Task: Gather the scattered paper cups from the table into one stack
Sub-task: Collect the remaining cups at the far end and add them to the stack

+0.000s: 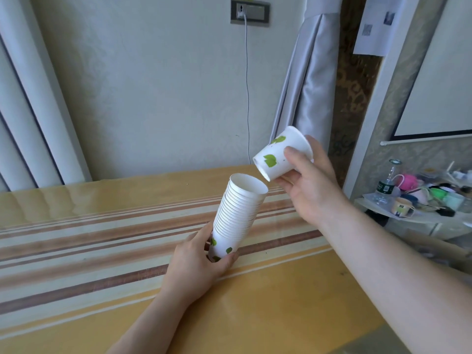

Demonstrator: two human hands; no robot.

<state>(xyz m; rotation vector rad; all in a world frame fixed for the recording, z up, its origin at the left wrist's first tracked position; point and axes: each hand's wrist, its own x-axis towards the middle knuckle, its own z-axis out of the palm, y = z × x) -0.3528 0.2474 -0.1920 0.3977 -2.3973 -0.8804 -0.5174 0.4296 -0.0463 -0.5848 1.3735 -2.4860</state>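
Hands met above the middle of the table (76, 251), both busy with cups. The left hand (201, 264) gripped the base of a tall stack of paper cups (237, 215), fingers and thumb curled round the lowest cup, with the stack tilted up and to the right and lifted off the striped cloth. The right hand (309, 185) pinched a single cup (281, 154) between thumb and fingers, turned on its side so its narrow bottom pointed down-left toward the stack's open mouth. The two stood near each other but apart, a small gap showing between the cup's bottom and the top rim of the stack.

The table's far edge ran along the wall just behind the stack, and its right edge fell away under the right forearm. Broad bare tabletop lay to the left and toward the viewer. A white cable (247, 98) hung down the wall from a socket (250, 12) to the table's far edge. A grey curtain (306, 80) hung just behind the single cup. Off to the right, well apart from the hands, a low shelf (378, 204) carried a clutter of coloured things and a plastic bottle (384, 187).
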